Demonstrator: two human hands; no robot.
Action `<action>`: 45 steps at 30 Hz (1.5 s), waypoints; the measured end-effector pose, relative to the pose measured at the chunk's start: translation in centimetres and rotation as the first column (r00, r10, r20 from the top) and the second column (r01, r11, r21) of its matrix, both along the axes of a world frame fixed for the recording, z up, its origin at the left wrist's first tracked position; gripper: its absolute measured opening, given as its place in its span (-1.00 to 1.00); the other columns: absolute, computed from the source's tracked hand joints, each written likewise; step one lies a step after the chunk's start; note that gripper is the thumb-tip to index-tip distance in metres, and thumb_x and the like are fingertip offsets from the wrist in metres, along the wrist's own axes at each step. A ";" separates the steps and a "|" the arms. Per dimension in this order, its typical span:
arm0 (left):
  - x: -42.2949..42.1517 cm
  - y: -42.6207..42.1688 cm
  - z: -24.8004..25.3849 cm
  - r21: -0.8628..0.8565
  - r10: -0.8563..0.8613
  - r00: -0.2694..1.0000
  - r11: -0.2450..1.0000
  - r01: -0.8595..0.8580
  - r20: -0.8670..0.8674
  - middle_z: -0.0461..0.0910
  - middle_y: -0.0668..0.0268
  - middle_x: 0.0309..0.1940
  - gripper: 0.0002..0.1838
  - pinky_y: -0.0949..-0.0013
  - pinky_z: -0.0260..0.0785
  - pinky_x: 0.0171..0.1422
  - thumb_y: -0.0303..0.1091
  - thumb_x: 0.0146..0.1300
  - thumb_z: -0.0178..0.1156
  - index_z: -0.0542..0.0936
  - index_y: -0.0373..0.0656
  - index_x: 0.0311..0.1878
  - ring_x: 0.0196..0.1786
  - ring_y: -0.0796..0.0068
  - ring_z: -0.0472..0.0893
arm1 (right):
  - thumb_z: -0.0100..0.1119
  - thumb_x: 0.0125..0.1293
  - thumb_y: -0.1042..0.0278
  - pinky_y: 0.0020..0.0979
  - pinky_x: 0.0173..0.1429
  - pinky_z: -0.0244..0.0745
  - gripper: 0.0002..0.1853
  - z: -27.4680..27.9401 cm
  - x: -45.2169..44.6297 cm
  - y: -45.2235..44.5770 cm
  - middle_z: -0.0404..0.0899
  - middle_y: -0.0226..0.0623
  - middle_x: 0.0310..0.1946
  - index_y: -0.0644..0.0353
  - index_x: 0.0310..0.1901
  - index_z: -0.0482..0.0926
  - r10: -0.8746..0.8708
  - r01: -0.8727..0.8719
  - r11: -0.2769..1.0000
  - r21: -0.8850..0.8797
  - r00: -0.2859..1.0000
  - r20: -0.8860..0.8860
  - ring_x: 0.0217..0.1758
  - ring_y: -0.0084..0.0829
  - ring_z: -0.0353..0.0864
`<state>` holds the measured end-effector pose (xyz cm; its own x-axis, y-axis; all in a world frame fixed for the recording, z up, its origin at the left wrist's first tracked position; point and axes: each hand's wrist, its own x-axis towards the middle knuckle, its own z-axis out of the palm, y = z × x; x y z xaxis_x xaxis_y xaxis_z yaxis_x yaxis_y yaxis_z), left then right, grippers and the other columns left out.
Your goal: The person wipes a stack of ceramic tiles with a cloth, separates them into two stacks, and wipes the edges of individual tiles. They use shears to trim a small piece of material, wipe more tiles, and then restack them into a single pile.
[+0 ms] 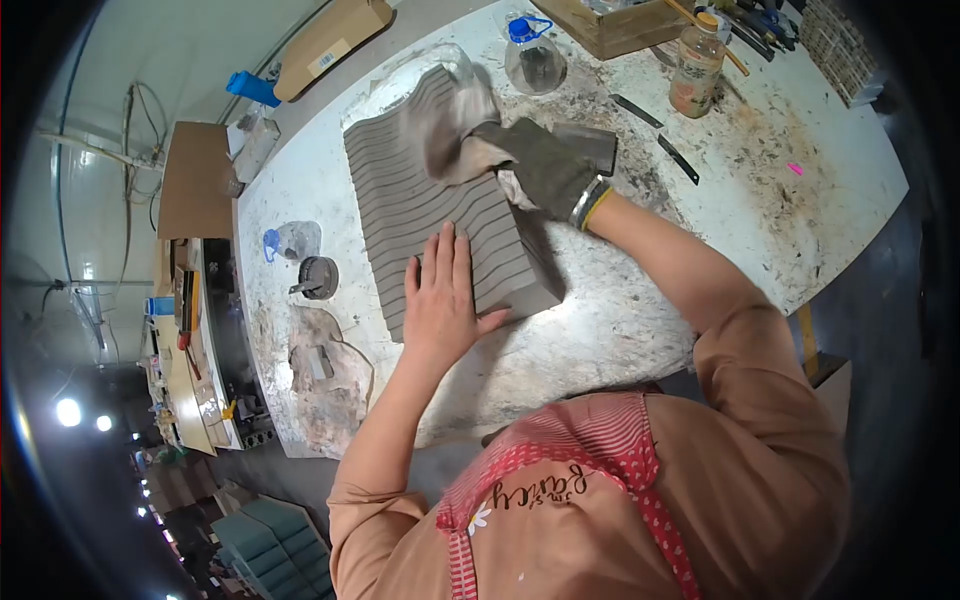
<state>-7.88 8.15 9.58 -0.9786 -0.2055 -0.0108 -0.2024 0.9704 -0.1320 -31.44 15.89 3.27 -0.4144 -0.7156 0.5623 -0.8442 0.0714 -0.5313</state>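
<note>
Bench, white, stained, fills frame centre. Grooved grey block lies on it, upper centre; looks heavy and stiff, grooved face maybe fragile, matte so probably not slippery; best held low by both long sides. Pale cloth, blurred, likely soft and light, on block. Gloved right grip clamped on cloth; bare left grip flat on block, unclenched.

The left hand (bare) lies flat; the gloved right hand grips.
</note>
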 end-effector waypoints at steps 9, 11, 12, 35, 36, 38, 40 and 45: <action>0.1 -0.2 -0.3 0.040 0.002 1.000 0.999 -0.002 -0.015 0.10 -0.01 0.45 0.17 -0.07 0.06 0.43 0.22 -0.15 0.41 0.15 -0.36 0.41 0.45 0.03 0.18 | 0.14 0.27 0.04 -0.26 0.05 0.54 -0.38 8.1 -3.7 -0.8 0.52 -0.10 0.08 0.07 0.33 0.32 -0.061 0.042 0.926 0.376 0.997 0.039 -0.06 -0.27 0.62; 0.1 -0.2 -0.3 0.043 0.001 1.000 0.999 -0.001 -0.012 0.10 -0.01 0.45 0.17 -0.07 0.06 0.43 0.22 -0.14 0.41 0.15 -0.36 0.41 0.45 0.04 0.17 | 0.17 0.26 0.01 -0.26 0.10 0.53 -0.36 4.1 -2.6 -1.1 0.50 -0.04 0.13 -0.02 0.35 0.32 0.001 0.102 0.957 0.272 0.935 -0.356 -0.02 -0.21 0.62; 0.1 -0.2 -0.2 0.045 0.000 1.000 0.999 0.000 -0.014 0.09 -0.01 0.46 0.17 -0.08 0.06 0.43 0.22 -0.14 0.41 0.15 -0.36 0.41 0.45 0.04 0.17 | 0.19 0.25 0.01 -0.26 0.15 0.51 -0.36 2.0 -2.3 -0.6 0.49 -0.01 0.13 -0.07 0.35 0.32 0.024 0.055 0.981 0.184 0.916 -0.400 0.01 -0.18 0.62; 0.1 -0.3 0.0 0.086 0.012 1.000 0.996 -0.010 -0.015 0.08 -0.02 0.45 0.12 -0.10 0.04 0.43 0.25 -0.12 0.38 0.20 -0.37 0.37 0.45 0.02 0.16 | 0.20 0.25 0.15 -0.16 0.10 0.51 -0.34 2.6 -10.8 -8.4 0.44 0.04 0.13 -0.18 0.38 0.22 -0.045 0.245 0.802 0.544 0.934 -0.354 0.03 -0.02 0.60; 0.3 -0.2 0.1 0.083 0.015 1.000 0.996 -0.014 -0.012 0.08 -0.02 0.45 0.12 -0.10 0.04 0.43 0.25 -0.12 0.38 0.20 -0.37 0.37 0.45 0.02 0.16 | 0.21 0.24 0.12 -0.16 0.05 0.53 -0.32 -0.5 -14.4 -10.5 0.45 0.05 0.12 -0.18 0.39 0.22 0.022 0.182 0.842 0.507 0.929 -0.370 0.01 -0.03 0.60; 0.0 -0.4 0.2 0.091 0.012 1.000 0.996 -0.013 0.017 0.08 -0.02 0.45 0.13 -0.10 0.03 0.43 0.25 -0.12 0.38 0.20 -0.36 0.37 0.44 0.03 0.16 | 0.21 0.24 0.15 -0.17 0.03 0.54 -0.32 5.7 -10.1 -10.1 0.46 0.06 0.12 -0.15 0.39 0.20 -0.190 0.239 0.891 0.386 0.969 -0.161 -0.01 -0.05 0.62; 0.1 -0.4 0.0 0.088 0.010 1.000 0.996 -0.011 0.002 0.09 -0.02 0.45 0.13 -0.09 0.03 0.43 0.25 -0.12 0.38 0.19 -0.36 0.37 0.45 0.03 0.16 | 0.27 0.19 0.23 -0.19 0.07 0.54 -0.32 7.0 -8.0 -10.1 0.43 0.01 0.19 -0.14 0.36 0.27 -0.197 0.275 0.822 0.499 0.959 -0.204 0.03 -0.08 0.61; 0.5 -0.3 0.1 0.088 0.007 1.000 0.996 -0.007 0.002 0.08 -0.01 0.45 0.13 -0.09 0.05 0.42 0.25 -0.12 0.38 0.19 -0.36 0.38 0.45 0.04 0.17 | 0.00 0.33 0.35 -0.25 0.06 0.56 -0.51 5.8 -12.9 -10.3 0.53 -0.07 0.11 -0.21 0.30 0.37 -0.201 0.188 0.766 0.615 0.978 -0.049 0.03 -0.07 0.63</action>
<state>-7.41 7.89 9.63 -0.9771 -0.2106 -0.0311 -0.2090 0.9768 -0.0467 -44.30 5.59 9.10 -0.5882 -0.8084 0.0221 -0.7668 0.5488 -0.3330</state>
